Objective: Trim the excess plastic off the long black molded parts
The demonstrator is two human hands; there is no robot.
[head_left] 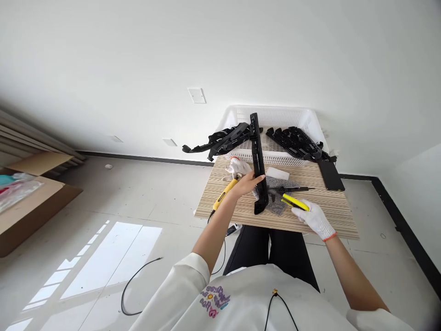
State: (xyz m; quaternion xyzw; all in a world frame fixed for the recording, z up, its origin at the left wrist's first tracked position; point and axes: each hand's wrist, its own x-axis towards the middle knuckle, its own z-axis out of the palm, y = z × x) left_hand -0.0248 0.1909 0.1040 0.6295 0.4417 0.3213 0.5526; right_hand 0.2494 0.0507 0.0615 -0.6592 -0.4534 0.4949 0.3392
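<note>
My bare left hand is closed around a long black plastic trim piece, which it holds upright over the table. In a white knit glove with an orange cuff, my right hand grips a yellow utility knife. The knife's front end points toward the trim piece, and its blade is blurred. Below and between the hands lies a grey cloth with a thin dark tool across it. A yellow-handled corded tool rests under my left wrist, beside a loose white glove.
A white plastic basket at the table's back holds more black trim pieces on its left and right. A white block and a black phone-like slab lie on the wooden table. At far left stands a cardboard box; a black cable lies on the floor.
</note>
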